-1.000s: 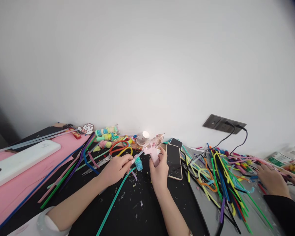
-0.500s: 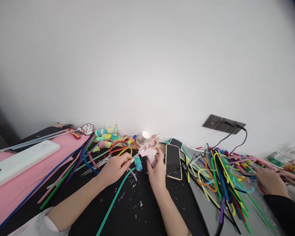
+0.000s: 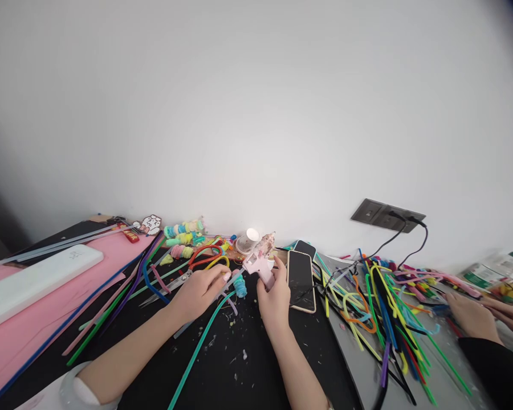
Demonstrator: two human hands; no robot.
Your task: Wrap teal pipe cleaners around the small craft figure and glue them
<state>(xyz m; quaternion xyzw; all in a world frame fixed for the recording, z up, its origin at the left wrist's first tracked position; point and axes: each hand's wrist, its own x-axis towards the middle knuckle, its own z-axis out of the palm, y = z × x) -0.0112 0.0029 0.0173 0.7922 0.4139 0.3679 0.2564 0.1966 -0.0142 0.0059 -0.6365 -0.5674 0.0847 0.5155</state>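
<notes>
My right hand [image 3: 276, 299] is wrapped round the handle of a pink hot glue gun [image 3: 257, 266], whose nozzle end is crusted and points away toward the wall. My left hand [image 3: 200, 290] pinches a long translucent glue stick [image 3: 183, 328]. The stick runs up to the back of the gun; how deep it sits inside cannot be seen. Just below the gun lies a turquoise coil [image 3: 240, 286] of pipe cleaner, and a teal pipe cleaner [image 3: 196, 353] trails from it toward me. Beside my left hand are scissors [image 3: 166, 289], with their handles partly hidden.
A phone [image 3: 301, 279] lies right of my right hand. Behind the gun stands a white cup [image 3: 248, 241]. Loose pipe cleaners [image 3: 389, 307] cover the right side, where another person's hand [image 3: 472, 316] works. A white power bank [image 3: 43, 279] rests on pink sheets [image 3: 111, 250].
The glue stick now shows running below my left hand to the gun's back; before, its lower length was not visible. My right hand keeps its hold on the glue gun.
</notes>
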